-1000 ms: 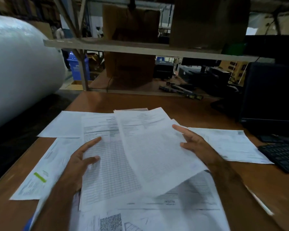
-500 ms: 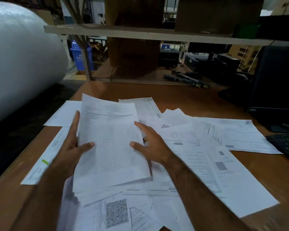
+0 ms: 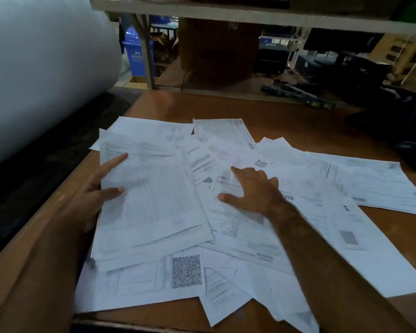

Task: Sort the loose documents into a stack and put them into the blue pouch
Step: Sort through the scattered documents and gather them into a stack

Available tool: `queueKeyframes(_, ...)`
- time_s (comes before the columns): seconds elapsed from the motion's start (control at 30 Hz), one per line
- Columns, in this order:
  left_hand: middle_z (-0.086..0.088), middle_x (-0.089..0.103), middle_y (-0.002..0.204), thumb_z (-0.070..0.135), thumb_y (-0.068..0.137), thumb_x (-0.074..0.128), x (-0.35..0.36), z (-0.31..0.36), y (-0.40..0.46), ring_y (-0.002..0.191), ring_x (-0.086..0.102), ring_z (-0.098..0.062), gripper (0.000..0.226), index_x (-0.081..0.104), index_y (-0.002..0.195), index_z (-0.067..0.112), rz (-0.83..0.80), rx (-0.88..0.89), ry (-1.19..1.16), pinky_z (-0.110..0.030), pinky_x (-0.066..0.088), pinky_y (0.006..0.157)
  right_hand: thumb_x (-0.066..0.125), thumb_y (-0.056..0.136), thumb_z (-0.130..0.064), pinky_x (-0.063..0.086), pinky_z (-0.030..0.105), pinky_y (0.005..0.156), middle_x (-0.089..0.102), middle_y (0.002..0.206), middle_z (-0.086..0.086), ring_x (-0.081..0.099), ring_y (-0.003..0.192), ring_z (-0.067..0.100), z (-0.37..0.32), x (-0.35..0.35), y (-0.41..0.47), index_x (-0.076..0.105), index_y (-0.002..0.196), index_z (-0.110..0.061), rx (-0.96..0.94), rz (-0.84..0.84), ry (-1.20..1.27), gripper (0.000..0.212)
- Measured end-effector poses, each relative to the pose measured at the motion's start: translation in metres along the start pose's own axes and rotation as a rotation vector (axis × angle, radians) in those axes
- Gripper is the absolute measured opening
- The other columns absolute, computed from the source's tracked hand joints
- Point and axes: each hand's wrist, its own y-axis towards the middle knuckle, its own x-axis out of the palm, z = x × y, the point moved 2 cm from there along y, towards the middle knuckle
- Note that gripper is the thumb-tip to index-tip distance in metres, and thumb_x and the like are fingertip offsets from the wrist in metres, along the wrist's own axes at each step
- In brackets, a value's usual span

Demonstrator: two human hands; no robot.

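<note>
On wooden table (image 3: 286, 121), scattered documents (image 3: 310, 188)

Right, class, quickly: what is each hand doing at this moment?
Left hand: holds the gathered stack of documents at its left edge, thumb on top.
Right hand: open, fingers spread on the loose sheets.

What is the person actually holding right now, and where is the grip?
The left hand holds the gathered stack of papers by its left edge, thumb on top. The right hand holds nothing; it rests flat on loose sheets.
</note>
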Motion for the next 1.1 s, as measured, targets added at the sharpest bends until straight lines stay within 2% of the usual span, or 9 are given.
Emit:
queueKeyframes(0.07, 0.023, 0.071, 0.117, -0.012, 0.096, 0.050, -0.002, -0.001, 0.000, 0.109, 0.070, -0.012, 0.054, 0.063, 0.136, 0.021, 0.004, -0.057, -0.061, -0.027, 0.063, 0.072, 0.062, 0.072, -0.086, 0.024, 0.055, 0.113, 0.034, 0.161, -0.004, 0.036, 0.144, 0.027, 0.020, -0.015, 0.002, 0.021, 0.158, -0.041, -0.029, -0.126, 0.044, 0.105)
queueKeyframes(0.23, 0.014, 0.076, 0.114, -0.017, 0.095, 0.047, -0.004, -0.003, 0.001, 0.108, 0.072, -0.014, 0.047, 0.063, 0.132, 0.006, 0.055, -0.053, -0.153, -0.025, 0.062, 0.071, 0.085, 0.056, -0.074, 0.039, 0.049, 0.113, 0.042, 0.157, -0.001, 0.048, 0.138, 0.027, 0.048, -0.027, 0.002, 0.030, 0.155, -0.036, 0.005, -0.208, 0.077, 0.120)
queueKeyframes(0.37, 0.016, 0.075, 0.116, -0.017, 0.095, 0.048, 0.007, 0.000, 0.003, 0.108, 0.072, -0.015, 0.048, 0.063, 0.133, 0.009, 0.008, -0.027, -0.185, -0.032, 0.063, 0.082, 0.085, 0.072, -0.057, 0.052, 0.045, 0.103, 0.059, 0.145, -0.001, 0.062, 0.123, 0.028, 0.060, -0.031, 0.001, 0.046, 0.147, -0.028, 0.103, -0.030, 0.238, 0.090)
queueKeyframes(0.5, 0.013, 0.076, 0.113, -0.016, 0.095, 0.048, 0.019, -0.003, 0.008, 0.104, 0.073, -0.016, 0.047, 0.069, 0.125, 0.015, -0.011, -0.049, -0.234, -0.030, 0.064, 0.075, 0.074, 0.087, -0.052, 0.056, 0.044, 0.097, 0.065, 0.134, 0.001, 0.066, 0.117, 0.027, 0.088, -0.045, -0.004, 0.058, 0.137, -0.021, 0.265, 0.264, 0.536, 0.060)
queueKeyframes(0.63, 0.002, 0.070, 0.130, -0.018, 0.089, 0.053, 0.026, -0.021, 0.014, 0.121, 0.066, -0.023, 0.054, 0.078, 0.114, 0.023, -0.044, 0.005, -0.174, -0.027, 0.062, 0.083, 0.066, 0.096, -0.044, 0.060, 0.032, 0.068, 0.072, 0.105, -0.009, 0.073, 0.092, 0.016, 0.110, -0.056, -0.025, 0.063, 0.120, -0.028, 0.348, 0.511, 0.927, 0.030)
queueKeyframes(0.8, 0.003, 0.070, 0.131, -0.020, 0.087, 0.054, 0.034, -0.024, 0.024, 0.121, 0.066, -0.020, 0.056, 0.080, 0.110, 0.024, -0.049, 0.026, -0.206, -0.029, 0.060, 0.089, 0.063, 0.098, -0.043, 0.061, 0.043, 0.083, 0.072, 0.112, -0.009, 0.072, 0.098, 0.018, 0.128, -0.061, -0.036, 0.062, 0.120, -0.030, 0.398, 0.648, 1.036, 0.026)
queueKeyframes(0.93, 0.010, 0.069, 0.132, -0.020, 0.087, 0.055, 0.046, -0.022, 0.027, 0.121, 0.065, -0.015, 0.055, 0.073, 0.121, 0.020, -0.037, 0.053, -0.228, -0.023, 0.060, 0.084, 0.062, 0.100, -0.036, 0.056, 0.038, 0.092, 0.059, 0.136, -0.013, 0.065, 0.115, 0.015, 0.118, -0.071, -0.047, 0.039, 0.143, -0.033, 0.277, 0.757, 0.977, 0.048)
queueKeyframes(1.03, 0.007, 0.066, 0.137, -0.020, 0.086, 0.056, 0.057, -0.021, 0.030, 0.122, 0.065, -0.015, 0.058, 0.068, 0.129, 0.016, -0.061, 0.073, -0.263, -0.026, 0.060, 0.086, 0.059, 0.102, -0.017, 0.051, 0.015, 0.088, 0.043, 0.141, -0.026, 0.057, 0.117, -0.005, 0.099, -0.092, -0.049, 0.018, 0.154, -0.047, 0.029, 0.776, 0.819, 0.073)
queueKeyframes(1.1, 0.007, 0.065, 0.139, -0.020, 0.086, 0.057, 0.063, -0.021, 0.030, 0.126, 0.063, -0.017, 0.059, 0.069, 0.130, 0.017, -0.077, 0.090, -0.247, -0.030, 0.059, 0.092, 0.054, 0.103, -0.012, 0.052, 0.009, 0.085, 0.046, 0.140, -0.031, 0.055, 0.117, -0.013, 0.085, -0.106, -0.047, 0.034, 0.150, -0.044, -0.117, 0.735, 0.757, 0.060)
